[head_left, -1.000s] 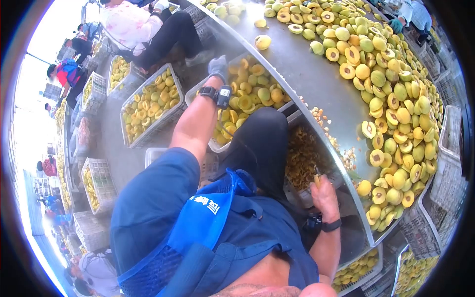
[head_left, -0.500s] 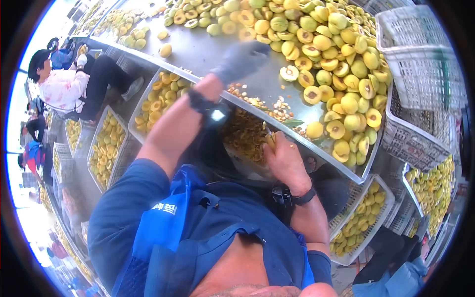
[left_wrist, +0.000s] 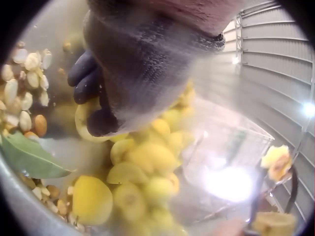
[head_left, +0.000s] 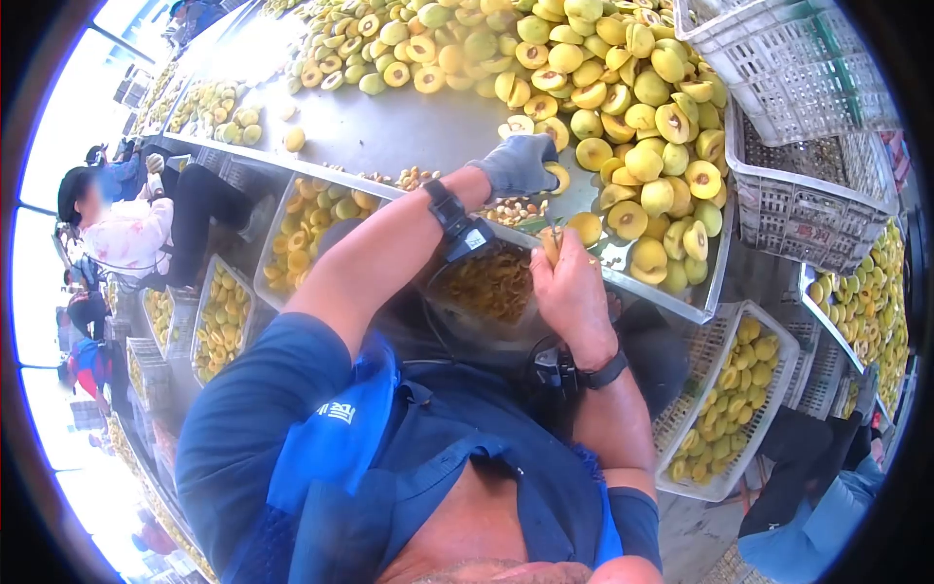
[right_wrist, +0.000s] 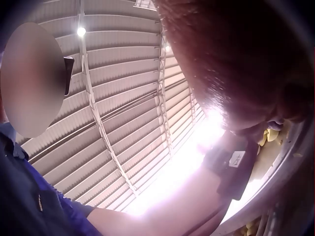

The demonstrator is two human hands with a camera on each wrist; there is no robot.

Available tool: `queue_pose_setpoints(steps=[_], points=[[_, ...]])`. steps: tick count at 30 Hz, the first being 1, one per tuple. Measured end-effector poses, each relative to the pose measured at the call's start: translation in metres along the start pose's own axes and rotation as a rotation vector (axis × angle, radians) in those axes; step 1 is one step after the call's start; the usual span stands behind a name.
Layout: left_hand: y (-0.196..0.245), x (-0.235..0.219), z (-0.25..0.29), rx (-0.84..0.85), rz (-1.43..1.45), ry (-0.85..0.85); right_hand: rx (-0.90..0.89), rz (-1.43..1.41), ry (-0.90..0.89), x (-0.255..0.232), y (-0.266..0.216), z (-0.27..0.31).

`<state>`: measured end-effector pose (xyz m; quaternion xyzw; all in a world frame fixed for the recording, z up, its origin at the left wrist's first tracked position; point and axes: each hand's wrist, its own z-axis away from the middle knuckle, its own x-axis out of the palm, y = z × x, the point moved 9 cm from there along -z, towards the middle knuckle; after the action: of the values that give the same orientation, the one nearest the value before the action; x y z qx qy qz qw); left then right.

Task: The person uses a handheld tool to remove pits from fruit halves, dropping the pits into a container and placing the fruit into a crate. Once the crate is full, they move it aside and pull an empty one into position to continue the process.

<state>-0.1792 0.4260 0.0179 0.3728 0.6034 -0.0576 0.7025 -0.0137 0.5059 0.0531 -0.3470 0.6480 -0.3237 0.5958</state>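
Note:
The left hand (head_left: 519, 165), in a grey glove, is over the metal table's near edge in the head view. In the left wrist view that hand (left_wrist: 140, 69) pinches a yellow fruit half (left_wrist: 84, 123) between dark fingertips. Just below it, the bare right hand (head_left: 574, 300) grips the wooden handle of a small tool (head_left: 553, 247), pointing away from the body. A looped metal end rises from the tool's handle (left_wrist: 274, 224), with a pale, brownish scrap at its tip. The right wrist view shows the right hand (right_wrist: 241, 64) dark and close, its fingers mostly hidden.
Halved fruit (head_left: 584, 68) is heaped across the metal table (head_left: 341, 127). Kernels (head_left: 511, 211) and a green leaf (left_wrist: 34, 157) lie by its rim. Below is a bin of brown scraps (head_left: 486, 284). Fruit crates (head_left: 696, 465), stacked crates (head_left: 808, 185) and a seated person (head_left: 122, 224) surround the body.
The left hand moved from a fruit crate over the table, then came back beside the right hand with a fruit half. The right hand rose towards the table edge, still gripping the tool. The head view turned.

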Motion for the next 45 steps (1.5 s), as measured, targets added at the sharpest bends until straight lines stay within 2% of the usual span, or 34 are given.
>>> queue_pose_setpoints(steps=[2, 3, 4, 6, 7, 10, 12, 14, 15, 16, 17, 18, 19, 20, 21, 22, 24, 26, 27, 30, 32, 35, 39, 42, 44, 45], points=[[-0.02, 0.005, 0.026, -0.338, 0.646, -0.076, 0.035, 0.016, 0.006, 0.0, 0.003, -0.001], [-0.017, -0.002, 0.039, -0.341, 0.821, -0.017, 0.069, 0.012, 0.019, -0.003, 0.004, -0.001], [-0.016, -0.004, 0.05, -0.342, 0.819, -0.016, 0.103, 0.01, 0.033, -0.005, 0.006, -0.002], [-0.009, -0.011, 0.071, -0.26, 1.178, 0.021, 0.122, -0.012, 0.012, -0.003, 0.008, -0.004], [-0.006, -0.01, 0.081, -0.261, 1.27, -0.014, 0.112, -0.018, 0.007, 0.0, 0.009, -0.005], [0.012, -0.022, 0.108, -0.313, 1.273, 0.069, 0.102, -0.046, -0.022, 0.007, 0.003, -0.006], [0.007, -0.015, 0.115, -0.312, 1.272, 0.108, 0.094, -0.062, -0.055, 0.013, 0.001, -0.006], [-0.001, -0.021, 0.123, -0.303, 1.217, 0.278, 0.072, -0.068, -0.079, 0.02, 0.004, -0.007], [-0.001, -0.022, 0.127, -0.304, 1.219, 0.284, 0.055, -0.079, -0.096, 0.024, 0.004, -0.007], [0.0, -0.029, 0.131, -0.284, 1.069, 0.316, 0.053, -0.077, -0.102, 0.023, 0.005, -0.006], [0.001, -0.036, 0.135, -0.265, 0.919, 0.344, 0.0, -0.143, -0.204, 0.031, 0.0, -0.005], [-0.001, -0.035, 0.138, -0.267, 0.918, 0.347, -0.053, -0.21, -0.304, 0.038, -0.008, -0.002], [0.0, -0.039, 0.141, -0.213, 0.818, 0.388, -0.054, -0.21, -0.306, 0.036, -0.011, -0.002], [0.005, -0.045, 0.144, -0.159, 0.718, 0.426, 0.034, -0.129, -0.309, 0.032, -0.008, -0.002], [0.005, -0.046, 0.147, -0.16, 0.719, 0.426, 0.122, -0.048, -0.31, 0.028, -0.004, -0.001], [0.001, -0.045, 0.151, -0.207, 0.78, 0.404, 0.124, -0.048, -0.31, 0.024, -0.004, -0.001], [-0.003, -0.042, 0.155, -0.257, 0.842, 0.379, -0.037, 0.059, -0.375, 0.023, -0.014, -0.001], [-0.003, -0.039, 0.159, -0.245, 0.964, 0.37, -0.012, -0.05, -0.387, 0.03, -0.011, 0.001], [-0.006, -0.036, 0.16, -0.248, 0.963, 0.369, 0.011, -0.154, -0.389, 0.032, -0.009, 0.001], [0.001, -0.038, 0.159, -0.155, 0.936, 0.367, 0.032, -0.114, -0.347, 0.029, -0.01, 0.001], [-0.003, -0.035, 0.165, -0.291, 0.955, 0.326, 0.042, -0.074, -0.333, 0.028, -0.012, -0.001], [-0.007, -0.029, 0.165, -0.238, 1.03, 0.403, 0.015, -0.017, -0.278, 0.034, -0.007, -0.001], [-0.004, -0.028, 0.17, -0.257, 0.97, 0.433, -0.015, 0.011, -0.187, 0.033, -0.012, 0.002], [0.001, -0.026, 0.171, -0.263, 0.905, 0.464, 0.071, 0.05, -0.149, 0.037, -0.008, 0.005], [0.009, -0.035, 0.172, -0.281, 0.571, 0.503, 0.079, -0.005, -0.154, 0.042, -0.01, 0.005], [0.011, -0.033, 0.172, -0.28, 0.571, 0.502, 0.087, -0.059, -0.156, 0.044, -0.009, 0.004]])
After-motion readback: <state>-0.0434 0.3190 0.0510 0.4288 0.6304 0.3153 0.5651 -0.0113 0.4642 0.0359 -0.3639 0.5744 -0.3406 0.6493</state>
